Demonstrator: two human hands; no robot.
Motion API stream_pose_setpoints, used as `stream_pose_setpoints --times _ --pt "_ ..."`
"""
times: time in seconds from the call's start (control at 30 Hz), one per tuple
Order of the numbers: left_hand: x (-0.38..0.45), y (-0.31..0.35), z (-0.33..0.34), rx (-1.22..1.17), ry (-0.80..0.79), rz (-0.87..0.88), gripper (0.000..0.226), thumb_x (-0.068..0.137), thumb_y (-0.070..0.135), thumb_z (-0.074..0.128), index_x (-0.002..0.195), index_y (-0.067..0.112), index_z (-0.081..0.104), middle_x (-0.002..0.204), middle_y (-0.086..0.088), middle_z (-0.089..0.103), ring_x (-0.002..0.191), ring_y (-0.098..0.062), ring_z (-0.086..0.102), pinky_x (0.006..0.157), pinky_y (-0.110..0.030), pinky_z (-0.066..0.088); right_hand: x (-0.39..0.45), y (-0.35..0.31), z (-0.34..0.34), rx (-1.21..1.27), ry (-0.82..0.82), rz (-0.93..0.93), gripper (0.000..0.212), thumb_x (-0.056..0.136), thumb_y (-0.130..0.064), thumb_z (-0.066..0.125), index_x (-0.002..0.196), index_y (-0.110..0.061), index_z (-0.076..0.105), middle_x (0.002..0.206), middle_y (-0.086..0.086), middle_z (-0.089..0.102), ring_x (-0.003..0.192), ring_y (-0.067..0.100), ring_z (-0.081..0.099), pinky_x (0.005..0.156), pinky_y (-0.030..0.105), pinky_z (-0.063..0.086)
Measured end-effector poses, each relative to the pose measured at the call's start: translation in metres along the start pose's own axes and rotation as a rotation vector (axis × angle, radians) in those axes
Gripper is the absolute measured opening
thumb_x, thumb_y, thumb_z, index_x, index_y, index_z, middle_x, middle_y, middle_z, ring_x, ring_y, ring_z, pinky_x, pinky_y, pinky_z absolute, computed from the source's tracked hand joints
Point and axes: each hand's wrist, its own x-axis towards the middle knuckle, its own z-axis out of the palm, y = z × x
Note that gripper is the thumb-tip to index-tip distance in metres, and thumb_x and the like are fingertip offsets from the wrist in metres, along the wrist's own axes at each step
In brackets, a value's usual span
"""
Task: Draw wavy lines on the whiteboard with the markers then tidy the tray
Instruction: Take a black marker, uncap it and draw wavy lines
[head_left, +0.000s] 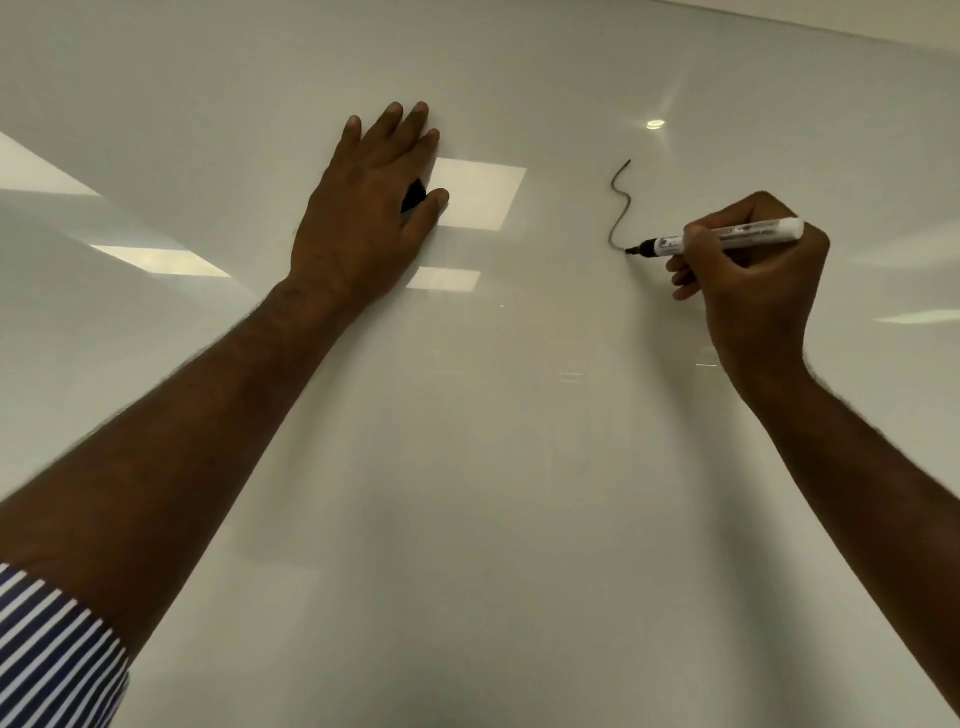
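The glossy whiteboard (493, 467) fills the view. My right hand (753, 296) grips a white marker with a black tip (737, 234), held nearly level and pointing left. Its tip touches the board at the lower end of a short black wavy line (621, 202) that runs downward. My left hand (358, 218) rests flat on the board to the left, fingers straight and pointing up. A black marker cap (414, 195) is pinched between its thumb and the side of the palm, mostly hidden by the hand.
The board's top edge (831, 26) runs across the upper right, with wall above it. Ceiling lights reflect on the board around my left hand. A blue-and-white striped sleeve (47, 654) shows at the lower left. No tray is in view.
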Motion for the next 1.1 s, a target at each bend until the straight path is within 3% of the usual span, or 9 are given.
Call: stream_pose_setpoints --times 0.1,0.17,0.27,0.33,0.43,0.57,0.67,0.77,1.1 --pt "0.0 0.0 0.0 0.007 -0.004 -0.008 0.057 0.105 0.039 0.04 0.155 0.012 0.034 0.165 -0.004 0.024 0.154 -0.019 0.017 0.127 -0.039 0.006 -0.027 0.002 -0.005 0.001 -0.029 -0.01 0.012 0.088 -0.004 0.069 0.081 0.004 0.063 0.073 0.019 0.067 0.059 0.04 0.066 0.048 0.056 0.051" --pt "0.0 0.0 0.0 0.008 -0.005 -0.01 0.056 0.106 0.039 0.04 0.155 0.013 0.034 0.165 -0.004 0.024 0.154 -0.019 0.016 0.127 -0.039 0.006 -0.05 0.003 -0.008 -0.037 -0.101 -0.011 0.012 0.088 -0.007 0.07 0.08 -0.001 0.065 0.075 0.018 0.067 0.062 0.042 0.065 0.051 0.057 0.049" --pt "0.0 0.0 -0.001 0.003 -0.001 -0.006 0.056 0.105 0.038 0.04 0.155 0.012 0.034 0.165 -0.004 0.024 0.154 -0.019 0.017 0.127 -0.039 0.006 -0.075 0.0 -0.017 -0.031 -0.073 0.038 0.013 0.088 -0.01 0.07 0.079 -0.002 0.065 0.075 0.017 0.067 0.064 0.043 0.064 0.053 0.058 0.049" --pt "-0.001 0.0 -0.001 0.005 0.0 -0.005 0.056 0.106 0.037 0.041 0.154 0.012 0.035 0.165 -0.004 0.024 0.154 -0.019 0.017 0.127 -0.039 0.006 -0.098 -0.004 -0.02 -0.046 -0.116 0.021 0.011 0.086 -0.005 0.071 0.076 -0.001 0.066 0.074 0.014 0.068 0.065 0.034 0.067 0.056 0.053 0.051" --pt "-0.001 -0.001 -0.001 0.003 -0.009 -0.006 0.056 0.106 0.038 0.041 0.154 0.011 0.035 0.165 -0.004 0.024 0.154 -0.019 0.017 0.127 -0.04 0.006 -0.14 -0.011 -0.021 -0.073 -0.342 -0.05 0.006 0.08 -0.002 0.071 0.075 -0.004 0.071 0.076 0.002 0.07 0.068 0.017 0.07 0.057 0.039 0.052" --pt "-0.001 0.001 0.0 0.006 -0.008 -0.01 0.055 0.106 0.037 0.041 0.154 0.012 0.035 0.165 -0.004 0.024 0.154 -0.019 0.017 0.127 -0.039 0.006 -0.127 -0.024 -0.023 -0.077 -0.516 -0.113 0.008 0.083 -0.009 0.07 0.076 -0.007 0.073 0.077 -0.004 0.071 0.068 0.013 0.069 0.059 0.028 0.052" --pt "-0.001 0.001 0.0 -0.006 0.004 -0.013 0.055 0.105 0.037 0.042 0.154 0.011 0.036 0.165 -0.003 0.025 0.154 -0.019 0.017 0.127 -0.038 0.006 -0.053 -0.024 -0.02 0.015 -0.245 -0.079 0.014 0.085 0.006 0.068 0.075 -0.003 0.07 0.077 0.007 0.07 0.067 0.029 0.07 0.056 0.042 0.054" --pt "-0.001 0.001 -0.001 -0.007 0.008 -0.007 0.055 0.105 0.037 0.042 0.154 0.011 0.036 0.164 -0.005 0.026 0.154 -0.02 0.018 0.127 -0.039 0.006 0.027 -0.02 -0.019 0.093 0.018 -0.046 0.007 0.089 -0.004 0.07 0.084 -0.003 0.065 0.076 0.014 0.069 0.066 0.034 0.072 0.051 0.052 0.055" --pt "-0.002 -0.001 0.0 -0.016 0.022 -0.002 0.054 0.105 0.036 0.042 0.152 0.01 0.039 0.163 -0.005 0.028 0.153 -0.02 0.02 0.127 -0.039 0.008 0.081 0.001 0.005 0.014 0.201 0.051 0.012 0.079 -0.014 0.066 0.083 -0.003 0.066 0.074 0.012 0.073 0.063 0.03 0.073 0.052 0.046 0.059"
